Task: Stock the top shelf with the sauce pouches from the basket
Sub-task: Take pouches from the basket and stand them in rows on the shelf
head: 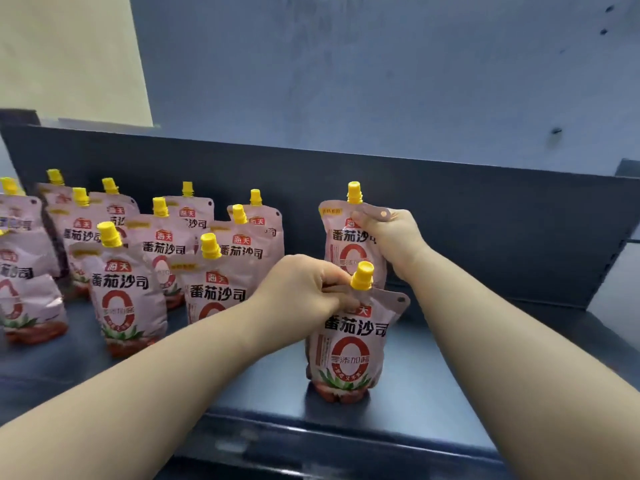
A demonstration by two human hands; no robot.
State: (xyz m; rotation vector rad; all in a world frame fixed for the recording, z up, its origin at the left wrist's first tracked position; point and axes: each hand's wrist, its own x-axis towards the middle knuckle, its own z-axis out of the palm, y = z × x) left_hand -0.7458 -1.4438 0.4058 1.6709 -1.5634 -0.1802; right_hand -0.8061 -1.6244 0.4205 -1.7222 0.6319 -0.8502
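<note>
Two pink foil, yellow-capped sauce pouches: left hand (306, 289) pinches the front pouch (349, 355) by its top, right hand (393, 237) grips the rear pouch (341, 244); settle both flat on the dark shelf (408, 403).

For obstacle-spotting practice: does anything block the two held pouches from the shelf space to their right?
Nothing visible. Left hand grips the front pouch, right hand the rear pouch; the shelf there holds no others.

The single head-worn camera looks forward and slightly down, close over the shelf (433, 358), facing its dark back panel (450, 202).
</note>
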